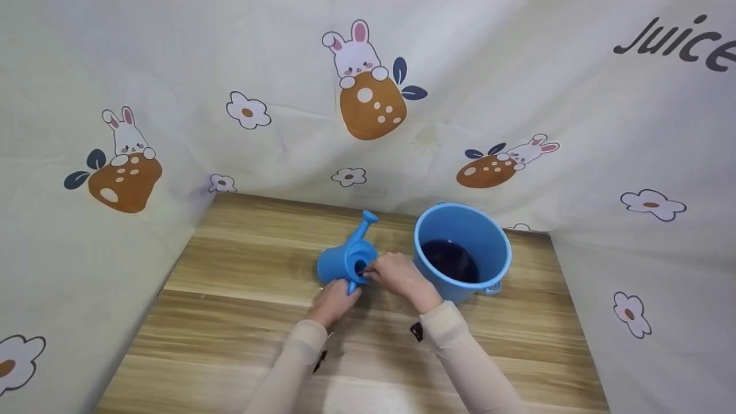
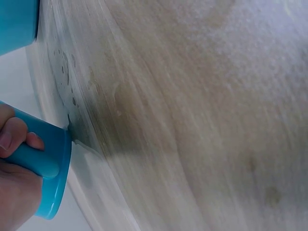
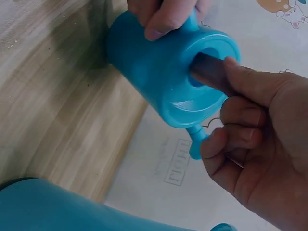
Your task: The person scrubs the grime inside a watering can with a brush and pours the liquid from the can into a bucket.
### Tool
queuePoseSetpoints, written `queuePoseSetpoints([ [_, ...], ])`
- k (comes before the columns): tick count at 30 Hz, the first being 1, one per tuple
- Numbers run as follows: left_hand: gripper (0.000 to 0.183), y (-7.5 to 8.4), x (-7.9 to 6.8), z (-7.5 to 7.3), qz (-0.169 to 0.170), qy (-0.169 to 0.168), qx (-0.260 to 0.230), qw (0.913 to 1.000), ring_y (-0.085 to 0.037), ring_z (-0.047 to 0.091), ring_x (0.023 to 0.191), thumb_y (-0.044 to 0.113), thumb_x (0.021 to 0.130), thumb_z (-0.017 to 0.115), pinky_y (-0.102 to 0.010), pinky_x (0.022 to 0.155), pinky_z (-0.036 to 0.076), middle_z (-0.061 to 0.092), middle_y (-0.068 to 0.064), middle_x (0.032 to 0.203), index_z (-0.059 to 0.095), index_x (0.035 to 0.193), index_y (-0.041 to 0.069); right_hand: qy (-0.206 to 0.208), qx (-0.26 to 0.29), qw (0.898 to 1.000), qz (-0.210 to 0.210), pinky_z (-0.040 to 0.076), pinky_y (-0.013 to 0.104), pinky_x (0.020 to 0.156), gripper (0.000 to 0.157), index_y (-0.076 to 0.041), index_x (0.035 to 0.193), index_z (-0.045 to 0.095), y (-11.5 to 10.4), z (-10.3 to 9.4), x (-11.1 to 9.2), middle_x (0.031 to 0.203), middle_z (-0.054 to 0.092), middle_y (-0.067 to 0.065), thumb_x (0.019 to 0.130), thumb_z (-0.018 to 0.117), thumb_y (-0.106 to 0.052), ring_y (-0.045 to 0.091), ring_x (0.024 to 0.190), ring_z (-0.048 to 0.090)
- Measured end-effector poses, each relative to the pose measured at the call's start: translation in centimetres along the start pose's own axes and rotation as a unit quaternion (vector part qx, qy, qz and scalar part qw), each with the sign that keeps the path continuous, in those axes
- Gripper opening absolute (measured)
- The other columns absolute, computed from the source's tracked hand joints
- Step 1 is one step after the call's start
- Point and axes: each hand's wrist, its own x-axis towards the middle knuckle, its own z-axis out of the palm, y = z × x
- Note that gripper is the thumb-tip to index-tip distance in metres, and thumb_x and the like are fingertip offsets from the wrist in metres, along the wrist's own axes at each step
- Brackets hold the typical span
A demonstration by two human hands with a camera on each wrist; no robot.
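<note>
A small blue watering can (image 1: 332, 265) stands tilted on the wooden table, its spout pointing toward the back wall. My left hand (image 1: 334, 303) grips the can's handle (image 2: 33, 161), fingers curled round it. Over the can's top is my right hand (image 1: 398, 277), pinching a dark brown, flat object (image 3: 211, 73) between thumb and fingers. One end of that object is inside the can's round opening, so its full shape is hidden. To the right of the can stands a blue bucket (image 1: 500, 241) holding dark liquid (image 1: 451, 260).
The wooden table (image 1: 241, 333) has wet drops (image 2: 67, 72) near the can. A pale cloth (image 1: 276, 149) printed with rabbits and flowers hangs behind and on both sides. The bucket's side handle lug (image 1: 492, 288) sticks out at the front right.
</note>
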Motion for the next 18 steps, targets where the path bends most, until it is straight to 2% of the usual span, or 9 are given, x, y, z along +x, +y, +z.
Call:
queuePoseSetpoints([
  [7,0.038,-0.1,0.0,0.2,0.002,-0.008,0.013,0.9999,-0.012,0.036,0.053,0.034,0.092,0.054,-0.028,0.049,0.029,0.034,0.006,0.06,0.034,0.062,0.021,0.063,-0.04,0.997,-0.03,0.046,0.034,0.055,0.04,-0.013,0.075,0.061,-0.3,1.7,0.4,0.059,0.054,0.002,0.099,0.053,-0.043,0.018,0.056,0.055],
  [12,0.038,-0.2,0.0,0.3,0.001,-0.011,0.013,0.9999,-0.012,0.038,0.051,0.033,0.092,0.055,-0.029,0.048,0.03,0.035,0.006,0.058,0.035,0.062,0.021,0.107,-0.08,0.99,-0.049,0.041,0.031,0.049,0.042,-0.015,0.071,0.055,-0.2,2.7,0.4,0.055,0.049,-0.001,0.098,0.051,-0.047,0.015,0.05,0.051],
  [18,0.038,-0.1,0.0,0.2,0.005,-0.015,0.018,0.9997,-0.011,0.037,0.051,0.032,0.092,0.055,-0.028,0.048,0.03,0.034,0.006,0.058,0.034,0.062,0.021,0.128,-0.081,0.985,-0.08,0.042,0.03,0.05,0.042,-0.017,0.068,0.053,0.2,2.4,0.1,0.055,0.048,-0.002,0.098,0.053,-0.046,0.012,0.05,0.05],
])
